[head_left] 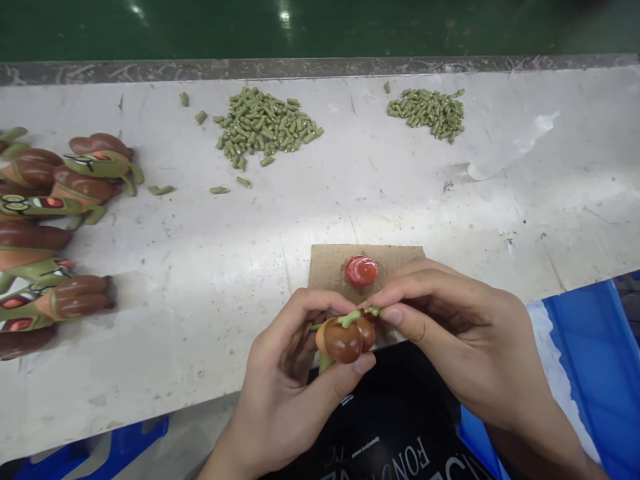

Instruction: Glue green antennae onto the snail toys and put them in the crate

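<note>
My left hand [285, 380] is closed around a small brown and green toy figure [342, 341], its thumb pressed on the glossy brown part. A pale green piece lies across the top of the figure. My right hand [450, 327] pinches a tiny green piece [373, 311] between thumb and forefinger, close against the figure's right side. Whether that piece touches the figure, I cannot tell. Just beyond my hands, a small round dish of red paint or glue [361, 271] sits on a brown cardboard sheet [327, 267].
Two piles of small green pieces, a larger one [265, 123] and a smaller one [430, 112], lie farther back. Several similar toy figures [83, 297] are heaped at the left. A translucent bottle [513, 147] lies at the right. Blue bins [590, 360] stand below the table edge.
</note>
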`<control>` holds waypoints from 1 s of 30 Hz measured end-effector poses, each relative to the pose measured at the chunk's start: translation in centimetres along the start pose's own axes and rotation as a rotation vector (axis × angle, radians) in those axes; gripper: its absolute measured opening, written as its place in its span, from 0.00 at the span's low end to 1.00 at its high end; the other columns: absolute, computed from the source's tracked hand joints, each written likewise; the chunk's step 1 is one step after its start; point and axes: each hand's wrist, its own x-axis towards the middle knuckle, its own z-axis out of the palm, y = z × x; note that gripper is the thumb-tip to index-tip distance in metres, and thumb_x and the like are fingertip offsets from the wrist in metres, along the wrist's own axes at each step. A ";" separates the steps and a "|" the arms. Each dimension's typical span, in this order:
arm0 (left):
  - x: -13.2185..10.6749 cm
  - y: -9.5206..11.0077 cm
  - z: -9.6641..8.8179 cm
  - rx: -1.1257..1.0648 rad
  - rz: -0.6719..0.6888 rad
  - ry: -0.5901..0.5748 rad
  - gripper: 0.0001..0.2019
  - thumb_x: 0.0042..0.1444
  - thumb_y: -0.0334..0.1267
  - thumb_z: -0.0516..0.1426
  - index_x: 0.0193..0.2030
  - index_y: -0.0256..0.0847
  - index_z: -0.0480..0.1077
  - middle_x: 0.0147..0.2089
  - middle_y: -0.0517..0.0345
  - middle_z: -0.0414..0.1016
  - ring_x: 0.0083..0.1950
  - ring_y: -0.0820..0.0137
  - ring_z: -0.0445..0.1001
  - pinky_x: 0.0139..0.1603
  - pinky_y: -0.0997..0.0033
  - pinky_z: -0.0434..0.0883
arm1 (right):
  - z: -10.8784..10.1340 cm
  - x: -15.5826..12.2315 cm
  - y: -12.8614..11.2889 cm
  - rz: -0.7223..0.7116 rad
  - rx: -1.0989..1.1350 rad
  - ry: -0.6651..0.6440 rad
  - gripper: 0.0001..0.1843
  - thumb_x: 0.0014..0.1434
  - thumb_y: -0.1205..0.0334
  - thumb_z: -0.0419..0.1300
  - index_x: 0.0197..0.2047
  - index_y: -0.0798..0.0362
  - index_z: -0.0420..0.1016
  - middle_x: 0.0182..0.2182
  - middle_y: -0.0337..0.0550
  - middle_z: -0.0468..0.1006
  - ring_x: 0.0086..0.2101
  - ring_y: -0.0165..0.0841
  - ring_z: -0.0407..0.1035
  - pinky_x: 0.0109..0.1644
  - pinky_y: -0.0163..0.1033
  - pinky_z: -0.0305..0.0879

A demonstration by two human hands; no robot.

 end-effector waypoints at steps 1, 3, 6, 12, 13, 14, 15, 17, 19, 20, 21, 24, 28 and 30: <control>0.0 0.0 0.0 0.000 0.002 -0.003 0.13 0.67 0.35 0.73 0.53 0.54 0.81 0.42 0.66 0.82 0.37 0.78 0.78 0.38 0.88 0.78 | 0.0 0.0 0.0 -0.006 -0.002 -0.002 0.09 0.73 0.69 0.72 0.47 0.42 0.90 0.44 0.38 0.89 0.42 0.34 0.84 0.40 0.35 0.83; 0.0 -0.1 0.0 0.002 0.002 -0.008 0.13 0.67 0.34 0.73 0.53 0.54 0.81 0.42 0.66 0.82 0.38 0.77 0.79 0.38 0.87 0.79 | 0.0 0.1 0.1 -0.012 -0.003 -0.007 0.09 0.73 0.68 0.72 0.47 0.43 0.90 0.44 0.38 0.89 0.42 0.35 0.84 0.42 0.36 0.84; 0.0 -0.2 0.1 0.020 0.011 -0.014 0.14 0.67 0.33 0.73 0.54 0.55 0.80 0.42 0.66 0.82 0.38 0.77 0.80 0.40 0.87 0.79 | -0.1 0.1 0.1 -0.027 -0.019 -0.023 0.08 0.74 0.67 0.72 0.48 0.43 0.90 0.45 0.38 0.88 0.42 0.35 0.84 0.48 0.40 0.87; -0.3 -0.3 -0.2 0.066 0.025 -0.060 0.15 0.68 0.32 0.71 0.56 0.56 0.79 0.44 0.66 0.81 0.38 0.77 0.80 0.40 0.86 0.79 | -0.2 -0.2 -0.3 -0.153 -0.157 -0.092 0.14 0.75 0.75 0.65 0.50 0.45 0.87 0.47 0.38 0.87 0.46 0.32 0.84 0.50 0.35 0.84; -0.3 -0.3 -0.3 0.075 0.029 -0.063 0.15 0.68 0.32 0.71 0.56 0.56 0.79 0.44 0.65 0.81 0.38 0.77 0.80 0.40 0.86 0.79 | -0.2 -0.2 -0.3 -0.167 -0.159 -0.096 0.14 0.76 0.75 0.64 0.50 0.46 0.87 0.46 0.38 0.87 0.45 0.31 0.83 0.50 0.34 0.84; -0.3 -0.3 -0.3 0.088 0.031 -0.063 0.15 0.69 0.32 0.71 0.56 0.56 0.79 0.44 0.65 0.81 0.38 0.77 0.80 0.39 0.85 0.79 | -0.1 -0.2 -0.2 -0.175 -0.154 -0.105 0.14 0.76 0.75 0.64 0.51 0.47 0.87 0.46 0.39 0.87 0.45 0.31 0.83 0.50 0.34 0.84; -0.3 -0.4 -0.4 0.102 0.032 -0.064 0.15 0.69 0.33 0.71 0.56 0.56 0.79 0.44 0.65 0.81 0.38 0.76 0.79 0.39 0.85 0.79 | -0.1 -0.3 -0.1 -0.183 -0.143 -0.114 0.13 0.76 0.75 0.64 0.51 0.48 0.86 0.45 0.39 0.86 0.44 0.31 0.83 0.49 0.34 0.83; -0.4 -0.4 -0.5 0.124 0.022 -0.075 0.15 0.69 0.33 0.71 0.56 0.56 0.79 0.44 0.64 0.81 0.38 0.75 0.80 0.39 0.83 0.79 | 0.0 -0.3 0.0 -0.193 -0.114 -0.120 0.13 0.76 0.75 0.64 0.51 0.49 0.86 0.45 0.40 0.86 0.43 0.31 0.82 0.49 0.35 0.84; -0.5 -0.2 -0.4 0.118 0.008 -0.084 0.15 0.69 0.33 0.71 0.56 0.58 0.80 0.44 0.64 0.82 0.39 0.74 0.79 0.40 0.82 0.78 | -0.2 -0.4 0.0 -0.191 -0.088 -0.114 0.12 0.76 0.74 0.65 0.51 0.49 0.87 0.45 0.41 0.86 0.43 0.33 0.82 0.50 0.37 0.84; -0.6 -0.1 -0.4 0.085 -0.009 -0.090 0.14 0.69 0.34 0.71 0.56 0.58 0.80 0.43 0.64 0.81 0.39 0.74 0.79 0.40 0.81 0.77 | -0.3 -0.5 0.0 -0.185 -0.070 -0.116 0.13 0.76 0.74 0.66 0.53 0.47 0.88 0.45 0.41 0.86 0.44 0.34 0.82 0.50 0.38 0.85; -0.7 0.2 -0.2 0.024 -0.039 -0.109 0.12 0.69 0.37 0.71 0.55 0.57 0.80 0.42 0.63 0.80 0.38 0.74 0.77 0.39 0.81 0.76 | -0.6 -0.7 -0.1 -0.177 -0.044 -0.130 0.14 0.76 0.74 0.66 0.55 0.46 0.88 0.46 0.41 0.86 0.44 0.35 0.83 0.50 0.39 0.85; -1.0 1.4 0.4 -0.271 -0.244 -0.190 0.13 0.69 0.52 0.71 0.52 0.50 0.81 0.38 0.59 0.78 0.33 0.75 0.70 0.32 0.77 0.68 | -2.0 -1.6 -0.4 -0.136 0.051 -0.178 0.23 0.76 0.74 0.65 0.65 0.39 0.86 0.47 0.39 0.87 0.46 0.36 0.83 0.49 0.41 0.85; -0.9 2.8 2.1 -0.451 -0.541 -0.185 0.21 0.62 0.59 0.75 0.50 0.47 0.81 0.39 0.59 0.78 0.30 0.79 0.68 0.31 0.78 0.65 | -4.3 -3.9 -0.8 -0.133 0.004 -0.085 0.30 0.74 0.75 0.64 0.73 0.42 0.79 0.49 0.41 0.84 0.47 0.35 0.82 0.51 0.39 0.84; -0.9 2.7 3.0 -0.379 -0.628 -0.196 0.22 0.59 0.60 0.77 0.46 0.46 0.81 0.38 0.62 0.77 0.30 0.79 0.70 0.30 0.81 0.67 | -5.1 -5.0 -0.9 -0.240 -0.178 -0.142 0.25 0.74 0.72 0.66 0.70 0.44 0.81 0.55 0.44 0.83 0.55 0.36 0.79 0.60 0.38 0.81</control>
